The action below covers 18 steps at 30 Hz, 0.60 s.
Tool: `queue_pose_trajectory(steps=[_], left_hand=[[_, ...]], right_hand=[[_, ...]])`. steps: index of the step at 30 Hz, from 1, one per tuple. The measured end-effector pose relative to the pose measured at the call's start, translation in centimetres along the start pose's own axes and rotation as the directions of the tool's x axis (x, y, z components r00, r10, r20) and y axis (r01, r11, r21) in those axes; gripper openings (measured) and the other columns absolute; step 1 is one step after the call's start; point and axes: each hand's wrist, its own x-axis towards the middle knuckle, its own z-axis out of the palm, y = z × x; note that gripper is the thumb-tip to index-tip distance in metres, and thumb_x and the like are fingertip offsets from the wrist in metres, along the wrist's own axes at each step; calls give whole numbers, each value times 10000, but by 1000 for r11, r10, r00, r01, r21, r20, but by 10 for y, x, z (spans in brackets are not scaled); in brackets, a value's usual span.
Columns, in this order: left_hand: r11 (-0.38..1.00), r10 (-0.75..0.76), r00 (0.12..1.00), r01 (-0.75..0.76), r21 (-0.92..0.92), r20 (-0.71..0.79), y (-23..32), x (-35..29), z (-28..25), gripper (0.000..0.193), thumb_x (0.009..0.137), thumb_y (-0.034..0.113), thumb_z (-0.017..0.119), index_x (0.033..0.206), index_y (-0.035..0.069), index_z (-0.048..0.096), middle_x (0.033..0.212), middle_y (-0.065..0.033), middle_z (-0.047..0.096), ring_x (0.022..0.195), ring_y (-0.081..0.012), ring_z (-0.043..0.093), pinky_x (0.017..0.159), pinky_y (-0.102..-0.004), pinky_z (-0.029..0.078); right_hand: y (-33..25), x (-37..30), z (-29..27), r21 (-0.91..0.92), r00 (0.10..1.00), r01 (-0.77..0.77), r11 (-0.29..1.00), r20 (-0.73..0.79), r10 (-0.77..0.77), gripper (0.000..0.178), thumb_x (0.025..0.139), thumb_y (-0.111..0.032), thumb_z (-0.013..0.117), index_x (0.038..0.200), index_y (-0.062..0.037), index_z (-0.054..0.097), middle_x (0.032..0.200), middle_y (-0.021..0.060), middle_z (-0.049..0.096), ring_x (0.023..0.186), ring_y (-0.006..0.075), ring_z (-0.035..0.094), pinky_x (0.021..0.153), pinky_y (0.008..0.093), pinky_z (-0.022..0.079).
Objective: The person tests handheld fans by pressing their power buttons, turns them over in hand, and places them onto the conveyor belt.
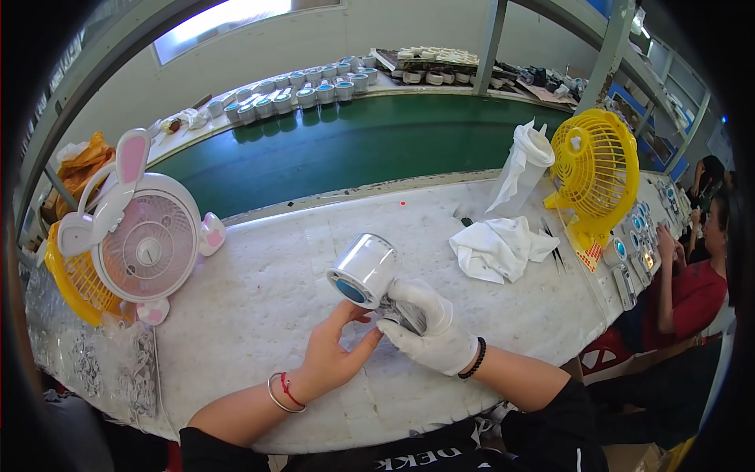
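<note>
my gloved right hand [425, 326] grips the white cylinder [371, 259]; my left hand [336, 354] meets its underside, can't tell if pinching. it's nearside of the green belt [385, 141], tabletop [275, 271] stretching between.

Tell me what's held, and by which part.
The gloved right hand holds the blue-ended white cylinder at its lower right side, the grip partly hidden. The bare left hand is at its lower edge; whether it grips cannot be told.

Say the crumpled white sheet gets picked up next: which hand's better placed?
Right, probably: the gloved right hand is nearer the crumpled white sheet, though it grips the white cylindrical part. The left hand sits farther away.
</note>
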Motion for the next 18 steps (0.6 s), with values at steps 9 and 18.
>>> queue_pose_trajectory(steps=[9, 18], left_hand=[[992, -49, 971, 75, -102, 233, -6, -2, -2, 831, 795, 132, 685, 1408, -1, 140, 1394, -163, 307, 1141, -243, 483, 924, -346, 421], [767, -310, 810, 523, -371, 498, 9, 5, 2, 789, 812, 33, 646, 1402, 104, 126, 1290, -96, 381, 1073, -190, 520, 867, -317, 469]], right_hand=[[-4, 6, 1, 650, 940, -291, 702, 59, 336, 337, 906, -57, 493, 1201, -156, 362, 1040, 80, 534, 814, 164, 591, 692, 287, 506], [5, 13, 4, 785, 912, -312, 535, 89, 401, 482, 895, -23, 492, 1305, -78, 245, 1233, 90, 446, 1097, 143, 478, 863, 265, 452]])
